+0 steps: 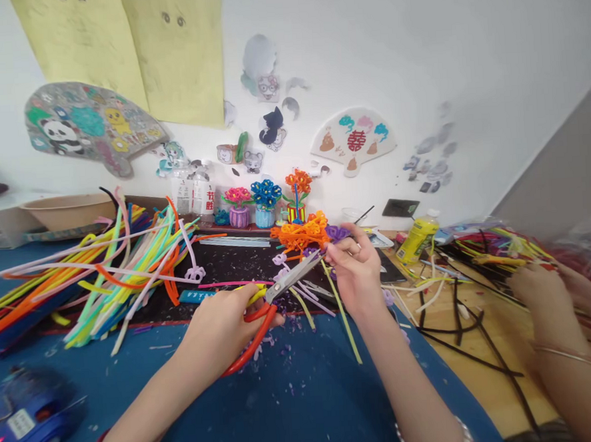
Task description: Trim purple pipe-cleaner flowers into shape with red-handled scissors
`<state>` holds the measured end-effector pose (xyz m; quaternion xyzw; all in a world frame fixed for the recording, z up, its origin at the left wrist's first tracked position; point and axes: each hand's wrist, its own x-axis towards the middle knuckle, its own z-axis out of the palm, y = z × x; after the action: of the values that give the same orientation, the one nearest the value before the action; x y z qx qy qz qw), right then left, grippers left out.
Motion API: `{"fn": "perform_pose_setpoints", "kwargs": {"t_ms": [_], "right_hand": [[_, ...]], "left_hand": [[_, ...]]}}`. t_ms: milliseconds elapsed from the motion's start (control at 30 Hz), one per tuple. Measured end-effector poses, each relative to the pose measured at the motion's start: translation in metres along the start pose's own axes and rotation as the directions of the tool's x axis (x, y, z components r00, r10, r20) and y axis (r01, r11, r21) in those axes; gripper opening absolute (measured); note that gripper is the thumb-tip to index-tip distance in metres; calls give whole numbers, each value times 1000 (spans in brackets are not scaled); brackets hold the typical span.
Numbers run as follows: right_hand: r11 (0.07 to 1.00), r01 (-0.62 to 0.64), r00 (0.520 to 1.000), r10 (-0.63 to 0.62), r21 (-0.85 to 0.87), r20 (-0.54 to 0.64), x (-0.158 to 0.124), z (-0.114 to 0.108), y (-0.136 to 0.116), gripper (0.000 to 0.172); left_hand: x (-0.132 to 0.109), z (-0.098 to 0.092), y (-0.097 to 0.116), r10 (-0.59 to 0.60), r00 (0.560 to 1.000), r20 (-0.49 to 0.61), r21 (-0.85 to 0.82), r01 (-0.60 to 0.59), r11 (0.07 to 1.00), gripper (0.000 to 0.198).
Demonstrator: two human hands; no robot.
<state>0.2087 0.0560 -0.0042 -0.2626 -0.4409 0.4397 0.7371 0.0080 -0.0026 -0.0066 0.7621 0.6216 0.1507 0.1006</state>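
My left hand [219, 329] is wrapped round the scissors [256, 347], which have orange-red handles. Something short and yellow also shows at its fingertips. The scissors' blades point up and right, their tips at the fingers of my right hand [354, 267]. That hand is closed in a pinch on a small purple pipe-cleaner piece [337, 232], mostly covered by the fingers. Just behind lies a bunch of orange pipe-cleaner flowers [301, 234]. Loose lilac flowers [279, 260] and a yellow-green stem [342, 318] are below and beside the blades.
Bundled pipe cleaners [128, 271] spread across the left. A blue glue gun [30, 424] sits at the front left. Small flower pots [265, 216] line the back, near a yellow bottle [419, 237]. At right, a co-worker's hands [543, 289] work above black strips [456, 314].
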Motion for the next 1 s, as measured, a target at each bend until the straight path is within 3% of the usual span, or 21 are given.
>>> {"fn": "perform_pose_setpoints", "kwargs": {"t_ms": [500, 767, 1000], "right_hand": [[995, -24, 1000, 22, 97, 20, 0, 1, 1, 45], [1000, 13, 1000, -12, 17, -16, -2, 4, -1, 42], [996, 69, 998, -69, -62, 12, -8, 5, -12, 37]], "left_hand": [[1, 4, -4, 22, 999, -24, -21, -22, 1000, 42], [-1, -1, 0, -69, 998, -10, -117, 67, 991, 35], [0, 0, 5, -70, 996, 56, -221, 81, 972, 33]]}}
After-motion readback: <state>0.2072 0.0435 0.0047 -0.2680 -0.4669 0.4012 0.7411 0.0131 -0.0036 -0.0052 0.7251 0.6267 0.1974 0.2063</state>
